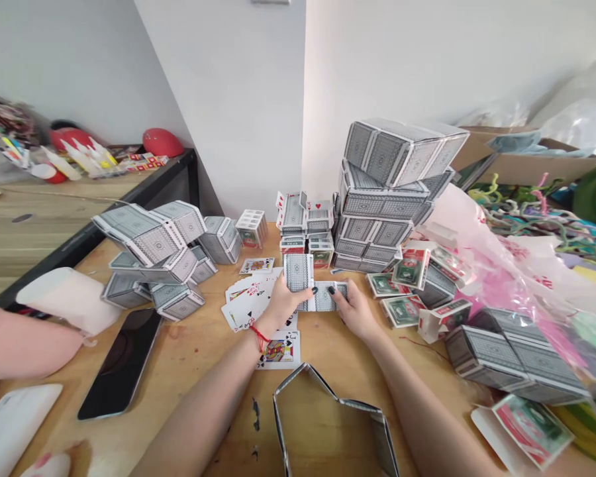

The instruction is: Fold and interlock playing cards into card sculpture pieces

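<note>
My left hand [279, 306], with a red string at the wrist, is closed on an upright playing card [298, 272] shown back-side out. My right hand [353, 311] grips more grey-backed cards [326, 295] lying sideways against that upright one. Face-up cards [246, 301] are fanned on the wooden table [198, 358] left of my hands, and a jack card [280, 350] lies under my left wrist. A bent ring of joined cards [328, 404] stands between my forearms near the table's front.
Folded card structures are piled at the left [151, 245] and stacked tall at the back right [387, 192]. Card boxes [412, 291] and more card chains [506, 358] lie right. A phone [122, 364] rests left, beside another person's pink sleeve [24, 344].
</note>
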A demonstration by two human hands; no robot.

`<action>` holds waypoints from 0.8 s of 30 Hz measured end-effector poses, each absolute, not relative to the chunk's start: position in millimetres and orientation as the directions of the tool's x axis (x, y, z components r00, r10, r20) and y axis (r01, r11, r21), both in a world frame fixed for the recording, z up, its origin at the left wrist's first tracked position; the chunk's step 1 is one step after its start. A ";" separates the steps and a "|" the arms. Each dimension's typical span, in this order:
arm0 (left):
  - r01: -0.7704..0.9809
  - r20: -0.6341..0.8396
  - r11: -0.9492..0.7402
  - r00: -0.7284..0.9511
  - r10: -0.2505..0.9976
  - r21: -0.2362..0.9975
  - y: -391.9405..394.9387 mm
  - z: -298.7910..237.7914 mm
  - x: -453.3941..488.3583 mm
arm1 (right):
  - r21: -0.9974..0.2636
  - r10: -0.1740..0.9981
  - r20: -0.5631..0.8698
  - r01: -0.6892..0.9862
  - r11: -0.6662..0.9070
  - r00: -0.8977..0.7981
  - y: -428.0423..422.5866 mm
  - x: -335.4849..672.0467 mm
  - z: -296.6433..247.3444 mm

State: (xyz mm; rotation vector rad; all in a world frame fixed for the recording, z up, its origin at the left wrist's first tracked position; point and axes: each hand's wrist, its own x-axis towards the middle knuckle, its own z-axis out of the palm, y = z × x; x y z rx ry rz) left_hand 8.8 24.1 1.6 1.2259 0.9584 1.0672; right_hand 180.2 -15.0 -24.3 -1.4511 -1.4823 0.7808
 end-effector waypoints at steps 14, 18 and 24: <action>-0.092 -0.031 0.055 0.249 0.968 0.994 27.8 -2.6 10.7 | -0.853 0.976 0.194 0.509 0.119 0.098 -17.0 178.4 -20.6; -0.112 -0.025 0.053 0.242 0.970 0.992 27.4 -0.8 10.6 | -0.863 0.984 0.164 0.494 0.106 0.076 -16.4 177.6 -21.2; -0.081 -0.015 0.030 0.185 0.983 0.996 25.2 1.9 9.2 | -0.795 0.984 0.161 0.601 0.087 0.070 -16.9 175.0 -20.6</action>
